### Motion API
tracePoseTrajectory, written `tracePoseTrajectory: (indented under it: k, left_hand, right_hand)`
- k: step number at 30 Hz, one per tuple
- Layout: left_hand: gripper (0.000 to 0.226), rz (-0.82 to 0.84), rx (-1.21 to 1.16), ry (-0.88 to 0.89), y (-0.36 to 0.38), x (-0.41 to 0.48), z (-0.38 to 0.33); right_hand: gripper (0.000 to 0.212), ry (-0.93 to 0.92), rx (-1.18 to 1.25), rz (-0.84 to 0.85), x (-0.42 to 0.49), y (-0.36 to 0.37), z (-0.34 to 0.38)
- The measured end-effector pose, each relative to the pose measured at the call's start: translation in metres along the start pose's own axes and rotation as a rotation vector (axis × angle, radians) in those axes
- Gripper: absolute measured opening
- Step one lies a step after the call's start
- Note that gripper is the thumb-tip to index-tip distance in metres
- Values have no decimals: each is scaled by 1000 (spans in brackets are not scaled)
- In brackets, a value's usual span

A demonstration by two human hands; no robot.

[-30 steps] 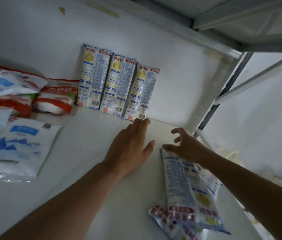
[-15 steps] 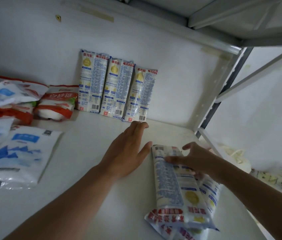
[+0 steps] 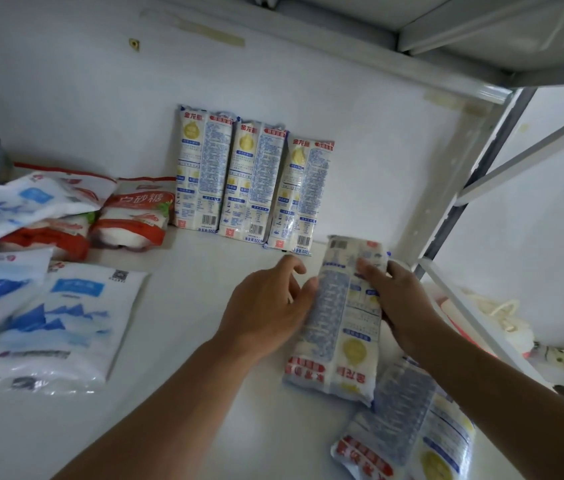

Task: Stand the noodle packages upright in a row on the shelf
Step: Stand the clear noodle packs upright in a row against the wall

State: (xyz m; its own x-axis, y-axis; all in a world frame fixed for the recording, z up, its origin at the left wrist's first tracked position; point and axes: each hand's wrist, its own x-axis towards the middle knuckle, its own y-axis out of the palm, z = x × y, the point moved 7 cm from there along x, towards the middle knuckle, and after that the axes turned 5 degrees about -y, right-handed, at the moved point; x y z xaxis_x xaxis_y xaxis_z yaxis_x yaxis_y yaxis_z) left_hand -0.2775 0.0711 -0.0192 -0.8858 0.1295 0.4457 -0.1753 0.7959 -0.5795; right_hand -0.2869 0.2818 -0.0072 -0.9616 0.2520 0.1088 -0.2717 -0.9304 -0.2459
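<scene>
- Three noodle packages are standing upright, side by side, against the back wall of the shelf.
- The right hand is gripping a fourth package, which is lying tilted just in front of the row's right end.
- The left hand is bracing that package's left edge with the thumb, fingers relaxed.
- Further packages are lying flat at the front right.
- Judgement: the row is standing partly built.

row of noodle packages: white, blue print, yellow roundel, red top tag, black barcode | lying package in front of the row: same white, blue, yellow, red end | sugar bags left of the row: red and white, green touch | flat bags farther left of the row: white, blue mountain pattern | shelf: white
</scene>
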Motion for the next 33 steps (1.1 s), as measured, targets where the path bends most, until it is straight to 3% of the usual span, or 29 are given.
tracePoseTrajectory:
  k: [5, 8, 11, 13, 15, 16, 18, 21, 24, 26, 29, 33]
  left_hand:
    - [59, 171, -156, -31, 11, 0, 2]
    - [57, 192, -206, 13, 11, -1, -3]
    - [50, 176, -255, 26, 8, -2, -4]
    - [47, 91, -238, 41, 0, -3, -5]
    - [47, -84, -154, 66, -13, -2, -4]
    - [48, -185, -99, 85, -22, -1, -5]
    - [44, -323, 49, 140, -37, 0, -7]
    - [45, -362, 271, 280, -43, -2, -13]
    - [38, -402, 276, 366, -42, -9, -20]
    - [35, -449, 186, 336, -46, -9, -24]
    - [57, -483, -41, 207, -55, -1, -18]
    - [64, -419, -57, 58, -46, 7, 8]
  right_hand:
    - [21, -113, 143, -62, 10, -5, 36]
    - [23, -176, 189, -32, 8, -2, 56]
    - [39, -234, 146, -22, 1, 2, 71]
    - [67, -453, -226, -122, -10, -6, 96]
    - [87, -887, -898, -142, -33, 6, 127]
    - [88, -1073, -1182, -86, -44, 20, 132]
    - [78, -1218, -1515, 104, -51, 42, 118]
    - [56, -1153, -1616, 261, -39, 57, 90]
    - [33, -948, -1353, 282, -24, 51, 80]
    - [23, -832, -1132, 274, -14, 44, 74]
    - [14, -794, -918, 180, 1, 36, 74]
    - [8, -362, -450, -15, 53, 3, 62]
